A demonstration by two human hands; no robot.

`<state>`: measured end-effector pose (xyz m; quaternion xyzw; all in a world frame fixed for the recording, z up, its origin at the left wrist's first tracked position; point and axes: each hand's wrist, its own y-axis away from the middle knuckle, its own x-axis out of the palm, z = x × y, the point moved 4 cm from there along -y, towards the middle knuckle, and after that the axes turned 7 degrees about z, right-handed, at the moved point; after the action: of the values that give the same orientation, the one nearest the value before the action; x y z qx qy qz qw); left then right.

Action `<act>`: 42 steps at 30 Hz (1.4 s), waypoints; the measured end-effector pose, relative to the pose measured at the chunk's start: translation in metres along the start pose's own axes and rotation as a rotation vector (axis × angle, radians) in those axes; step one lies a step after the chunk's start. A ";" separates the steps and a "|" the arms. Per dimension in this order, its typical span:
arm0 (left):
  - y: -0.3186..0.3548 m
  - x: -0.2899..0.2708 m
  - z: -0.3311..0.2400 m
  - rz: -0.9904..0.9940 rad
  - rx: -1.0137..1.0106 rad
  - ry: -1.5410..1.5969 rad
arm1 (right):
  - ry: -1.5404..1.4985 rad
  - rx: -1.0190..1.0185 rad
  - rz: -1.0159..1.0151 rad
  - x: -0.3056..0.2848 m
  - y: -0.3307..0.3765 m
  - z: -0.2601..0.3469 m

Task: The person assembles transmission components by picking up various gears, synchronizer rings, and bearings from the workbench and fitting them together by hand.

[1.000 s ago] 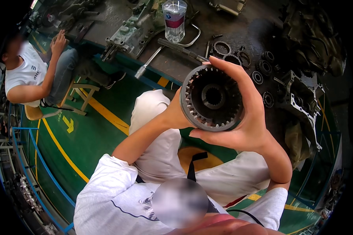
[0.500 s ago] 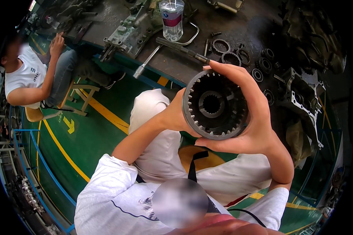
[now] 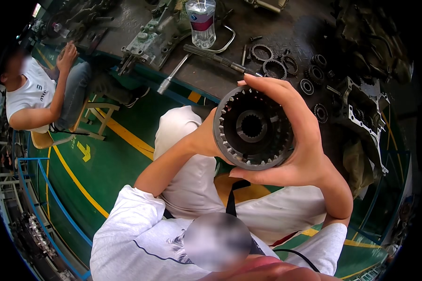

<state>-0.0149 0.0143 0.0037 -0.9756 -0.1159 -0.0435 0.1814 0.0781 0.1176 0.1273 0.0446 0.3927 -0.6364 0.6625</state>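
Observation:
A dark round steel gear hub, with teeth inside its rim and a splined hole in the middle, is held up close to the camera, its open face toward me. My right hand wraps around its right side and underside, fingers curled over the top. My left hand presses against its left rim, mostly hidden behind the part. Below it are my lap in pale trousers and my white shirt.
A dark workbench ahead carries a plastic water bottle, a long steel shaft, several loose rings and bearings, and metal housings. Another person sits on a stool at left. The floor is green with yellow lines.
The hub has been turned so that its open toothed face points more squarely at the camera. Both hands stay on it in about the same place.

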 end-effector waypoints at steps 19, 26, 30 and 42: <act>-0.001 -0.001 0.000 0.075 -0.045 0.099 | -0.001 0.003 0.031 0.003 0.001 -0.003; -0.006 0.003 -0.025 0.062 -0.059 0.057 | -0.022 -0.014 0.028 0.006 0.006 -0.009; -0.005 0.003 -0.026 0.066 -0.054 0.016 | 0.009 -0.003 0.006 0.009 0.008 -0.011; -0.004 0.005 -0.003 0.123 -0.057 0.093 | 0.042 -0.039 -0.012 0.008 0.010 -0.004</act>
<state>-0.0110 0.0179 0.0083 -0.9825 -0.0460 -0.0810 0.1611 0.0837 0.1154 0.1154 0.0429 0.4191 -0.6315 0.6509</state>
